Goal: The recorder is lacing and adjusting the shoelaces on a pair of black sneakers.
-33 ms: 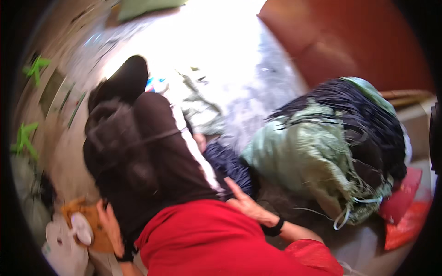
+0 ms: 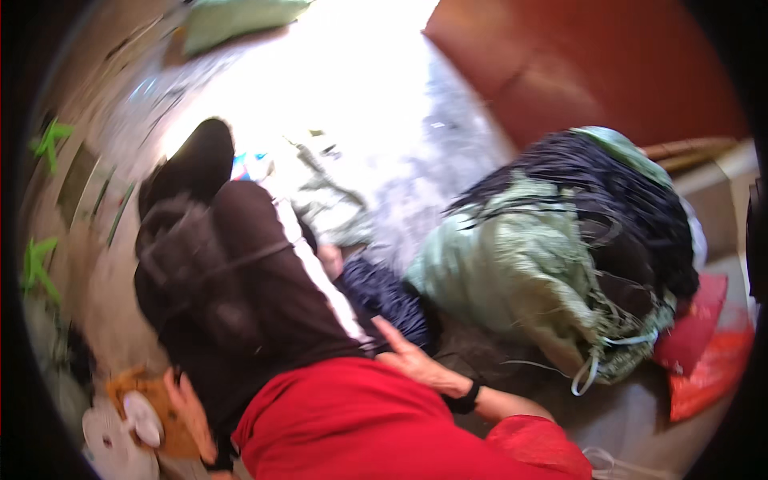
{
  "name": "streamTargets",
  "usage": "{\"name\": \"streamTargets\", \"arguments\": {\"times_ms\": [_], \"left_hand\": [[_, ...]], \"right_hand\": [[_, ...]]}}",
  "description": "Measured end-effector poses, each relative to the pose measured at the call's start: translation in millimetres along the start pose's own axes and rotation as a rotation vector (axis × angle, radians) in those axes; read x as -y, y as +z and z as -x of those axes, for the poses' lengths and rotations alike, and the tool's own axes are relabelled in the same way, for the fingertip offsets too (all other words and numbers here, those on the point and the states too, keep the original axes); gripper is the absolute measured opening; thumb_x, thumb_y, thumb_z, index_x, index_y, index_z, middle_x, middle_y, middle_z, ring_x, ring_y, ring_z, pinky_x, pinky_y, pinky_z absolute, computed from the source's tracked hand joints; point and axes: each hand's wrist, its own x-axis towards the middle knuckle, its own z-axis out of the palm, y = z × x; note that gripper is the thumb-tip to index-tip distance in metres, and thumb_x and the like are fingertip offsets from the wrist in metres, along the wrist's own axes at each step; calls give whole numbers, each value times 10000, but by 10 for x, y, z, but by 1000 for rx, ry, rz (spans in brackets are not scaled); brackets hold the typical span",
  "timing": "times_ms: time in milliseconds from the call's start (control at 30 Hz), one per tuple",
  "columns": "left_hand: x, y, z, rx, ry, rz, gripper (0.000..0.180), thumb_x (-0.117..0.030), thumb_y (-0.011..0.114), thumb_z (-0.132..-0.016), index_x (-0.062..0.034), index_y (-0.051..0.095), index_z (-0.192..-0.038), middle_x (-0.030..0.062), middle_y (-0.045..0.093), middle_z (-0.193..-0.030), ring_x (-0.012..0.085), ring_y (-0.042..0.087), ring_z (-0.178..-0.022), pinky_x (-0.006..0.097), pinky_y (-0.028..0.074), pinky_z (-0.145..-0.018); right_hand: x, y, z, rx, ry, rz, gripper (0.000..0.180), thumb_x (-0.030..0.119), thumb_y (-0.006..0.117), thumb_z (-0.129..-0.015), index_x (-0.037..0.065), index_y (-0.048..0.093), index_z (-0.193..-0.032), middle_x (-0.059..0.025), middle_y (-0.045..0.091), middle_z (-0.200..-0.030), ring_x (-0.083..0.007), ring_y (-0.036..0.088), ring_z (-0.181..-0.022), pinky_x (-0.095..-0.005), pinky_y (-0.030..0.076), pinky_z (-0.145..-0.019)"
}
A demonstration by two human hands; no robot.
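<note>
My left hand [image 2: 189, 408] lies against the left side of my dark trousers [image 2: 264, 272], its fingers stretched and nothing seen in it. Beside it are an orange-brown piece [image 2: 178, 428] and a white disc-shaped thing [image 2: 143, 418]. My right hand [image 2: 416, 364] rests at my right hip, index finger extended along the trousers; its other fingers are partly hidden. Just beyond that fingertip sits a dark blue bundle of strips [image 2: 386, 298]. Farther right stands a bulging pale green woven sack [image 2: 488, 256], with a mass of black strips [image 2: 592, 180] spilling from it.
A reddish-brown panel [image 2: 576, 72] fills the far right. Red sheets or bags [image 2: 708, 376] lie beyond the sack. Bright green star-shaped legs [image 2: 38, 268] show at the left edge, and a green cushion-like bundle [image 2: 236, 22] at the far edge. Strong light washes out the floor ahead.
The view has shifted slightly, so the sack and panel appear a little farther left. Both hands keep their places on the trousers.
</note>
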Motion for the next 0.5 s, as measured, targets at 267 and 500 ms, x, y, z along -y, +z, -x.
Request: {"name": "streamTargets", "arguments": {"times_ms": [267,500], "left_hand": [[865,-411,-562,71,97,-390,378,-281,523,-996,35,585,-1193,291,606,-1139,397,575,-1031,407,445,-927],[-669,346,-183,178,-58,-234,360,-246,502,-992,19,576,-1226,243,593,-1197,364,566,-1096,409,442,-962]], "right_hand": [[2,169,-537,1,-96,479,831,513,538,-940,-48,242,-1475,-330,375,-1440,-439,396,-1342,-438,350,-1104],[-244,298,-894,-180,-449,632,737,441,577,-954,-20,306,-1462,-237,322,-1515,-379,393,-1366,-453,352,-1107]]}}
